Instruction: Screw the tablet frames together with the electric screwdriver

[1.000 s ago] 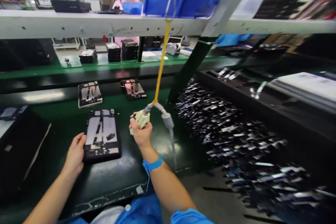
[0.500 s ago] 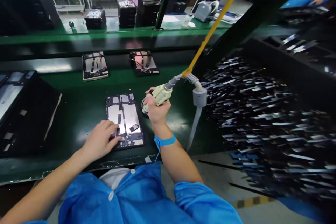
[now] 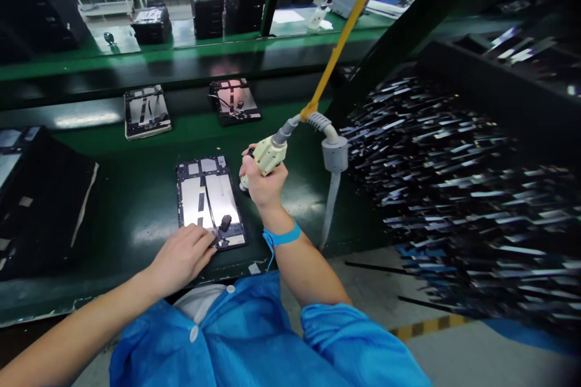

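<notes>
Clamped around the cream screwdriver [image 3: 264,157], the right hand [image 3: 263,184] is holding it pistol-style, tip end pointing down-left just off the right edge of the opened tablet [image 3: 210,201]. Bit itself is hidden behind the fist, can't tell if it is touching anything. Left hand [image 3: 181,257] is pressing flat on the near-left corner of the tablet, fingers together and curled over the frame, not closed around anything; small black part [image 3: 224,222] is sitting just right of its fingertips.

Tablet is lying face-down on the green bench [image 3: 136,205], near edge, between the two hands. Yellow cord [image 3: 338,42] is running up and far-right from the driver's back end, and a grey hose [image 3: 333,193] is hanging down on the right.

Judging the step: driving a fastener into the tablet. To do it well, the left hand should be keeping steady downward pressure so the frame is not skating on the slick bench, fingers staying off the black part and the flex strips. The driver needs bringing upright over the hole, not tilted as it is now, or the bit is likely camming out. Cord pull toward the far right is worth countering with the wrist.

Two more opened tablets [image 3: 146,110] are lying further back; a black tray [image 3: 40,199] is on the left and stacked dark parts [image 3: 454,193] on the right.
</notes>
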The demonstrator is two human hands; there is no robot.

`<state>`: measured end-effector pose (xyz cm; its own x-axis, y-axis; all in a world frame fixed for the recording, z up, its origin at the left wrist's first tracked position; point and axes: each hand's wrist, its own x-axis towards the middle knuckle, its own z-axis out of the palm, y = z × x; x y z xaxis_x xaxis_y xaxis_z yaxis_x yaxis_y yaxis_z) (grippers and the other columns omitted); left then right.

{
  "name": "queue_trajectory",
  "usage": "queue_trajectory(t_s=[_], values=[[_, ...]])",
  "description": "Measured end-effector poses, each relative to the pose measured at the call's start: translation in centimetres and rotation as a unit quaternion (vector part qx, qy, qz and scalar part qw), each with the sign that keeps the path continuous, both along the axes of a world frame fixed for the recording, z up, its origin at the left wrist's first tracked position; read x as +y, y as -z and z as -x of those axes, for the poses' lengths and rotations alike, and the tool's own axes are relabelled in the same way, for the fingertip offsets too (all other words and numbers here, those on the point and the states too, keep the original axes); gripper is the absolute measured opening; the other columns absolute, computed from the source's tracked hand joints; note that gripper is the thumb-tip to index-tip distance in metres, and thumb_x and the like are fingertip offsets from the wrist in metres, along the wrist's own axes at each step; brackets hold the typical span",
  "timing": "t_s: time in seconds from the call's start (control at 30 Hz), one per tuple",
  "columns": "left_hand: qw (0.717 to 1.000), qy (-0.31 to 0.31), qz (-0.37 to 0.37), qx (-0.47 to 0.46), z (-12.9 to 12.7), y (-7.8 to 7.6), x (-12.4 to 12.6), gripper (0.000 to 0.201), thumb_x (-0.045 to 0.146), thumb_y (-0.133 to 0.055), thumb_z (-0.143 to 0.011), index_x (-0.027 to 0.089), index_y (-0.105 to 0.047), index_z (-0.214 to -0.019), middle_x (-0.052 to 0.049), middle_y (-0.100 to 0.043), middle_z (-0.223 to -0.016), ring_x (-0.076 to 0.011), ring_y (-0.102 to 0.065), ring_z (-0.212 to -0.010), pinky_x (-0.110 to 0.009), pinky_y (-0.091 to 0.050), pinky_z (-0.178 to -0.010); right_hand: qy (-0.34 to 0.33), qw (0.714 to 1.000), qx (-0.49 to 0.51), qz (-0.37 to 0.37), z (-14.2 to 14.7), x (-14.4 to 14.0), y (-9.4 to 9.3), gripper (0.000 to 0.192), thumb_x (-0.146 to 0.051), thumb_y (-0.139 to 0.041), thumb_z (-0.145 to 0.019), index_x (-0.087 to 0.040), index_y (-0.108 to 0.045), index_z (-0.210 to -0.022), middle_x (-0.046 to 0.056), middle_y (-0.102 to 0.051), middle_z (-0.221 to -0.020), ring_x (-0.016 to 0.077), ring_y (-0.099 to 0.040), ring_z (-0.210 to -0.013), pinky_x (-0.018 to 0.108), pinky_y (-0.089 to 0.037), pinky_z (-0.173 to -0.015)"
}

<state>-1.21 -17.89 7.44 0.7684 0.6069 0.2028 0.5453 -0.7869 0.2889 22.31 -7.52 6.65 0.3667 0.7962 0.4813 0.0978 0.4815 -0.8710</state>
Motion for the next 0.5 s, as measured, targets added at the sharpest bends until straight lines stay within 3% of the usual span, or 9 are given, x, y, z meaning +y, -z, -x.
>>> queue_trajectory(t_s=[0.13,0.27,0.4,0.5], values=[[0.996,0.036,-0.070,-0.046,0.1,1.6,-1.0,0.019,0.014,-0.058,-0.101,0.013,-0.062,-0.119,-0.011,-0.069,-0.102,-0.0219,-0.064,-0.089,-0.035,-0.053,-0.073,0.033,0.999,0.012,-0.004,0.1,-0.2,-0.4,0.022,-0.037,-0.073,-0.087,-0.024,-0.069,-0.104,0.002,-0.074,-0.093,0.0161,-0.072,-0.075,0.031,-0.060,-0.067],[0.993,0.023,-0.102,-0.058,0.0,2.4,-1.1,0.024,0.010,-0.062,-0.097,0.013,-0.063,-0.121,-0.011,-0.070,-0.103,-0.0224,-0.064,-0.091,-0.037,-0.053,-0.075,0.036,0.999,0.011,0.001,0.1,-0.2,-0.6,0.021,-0.037,-0.074,-0.086,-0.024,-0.070,-0.103,0.002,-0.074,-0.092,0.0180,-0.073,-0.081,0.033,-0.061,-0.071],[0.993,-0.014,-0.096,-0.073,-0.4,2.8,-1.6,0.025,0.010,-0.064,-0.096,0.015,-0.065,-0.120,-0.011,-0.069,-0.103,-0.0240,-0.063,-0.095,-0.040,-0.054,-0.080,0.034,0.999,0.011,0.003,0.1,-0.2,-0.7,0.022,-0.037,-0.073,-0.086,-0.024,-0.070,-0.103,0.002,-0.074,-0.091,0.0182,-0.073,-0.081,0.033,-0.062,-0.071],[0.990,-0.050,-0.071,-0.107,-0.4,3.4,-2.1,0.025,0.009,-0.065,-0.095,0.018,-0.067,-0.118,-0.010,-0.067,-0.107,-0.0254,-0.062,-0.105,-0.049,-0.054,-0.096,0.038,0.999,0.020,-0.001,-0.3,-0.4,-1.2,0.023,-0.036,-0.072,-0.087,-0.023,-0.069,-0.106,0.001,-0.074,-0.090,0.0155,-0.070,-0.070,0.032,-0.060,-0.066]])
